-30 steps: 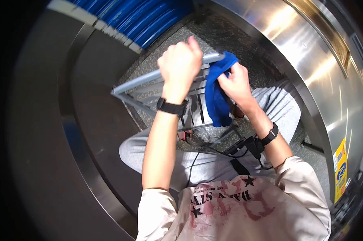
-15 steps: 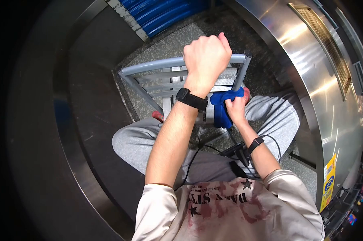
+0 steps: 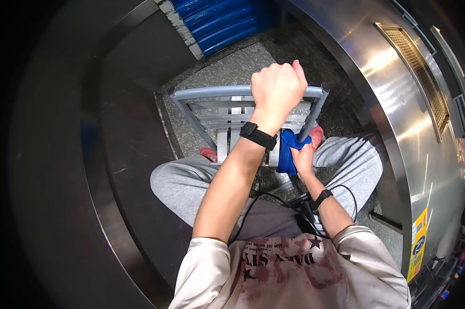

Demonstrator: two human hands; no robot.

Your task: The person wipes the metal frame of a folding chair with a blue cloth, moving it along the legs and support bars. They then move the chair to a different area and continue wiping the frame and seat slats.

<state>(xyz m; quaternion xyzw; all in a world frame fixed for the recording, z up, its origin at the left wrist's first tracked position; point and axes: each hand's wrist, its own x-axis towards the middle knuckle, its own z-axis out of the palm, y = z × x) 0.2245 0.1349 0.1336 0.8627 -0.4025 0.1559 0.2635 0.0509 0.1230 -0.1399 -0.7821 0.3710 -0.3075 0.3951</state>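
Steel cabinet (image 3: 397,103) beside probable grey stepladder (image 3: 212,92)

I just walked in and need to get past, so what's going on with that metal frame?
A person is bent over a grey metal frame standing on the speckled floor beside a steel cabinet. The left hand grips the frame's top bar. The right hand presses a blue cloth against the lower part of the frame's right-hand upright, apparently wiping it.
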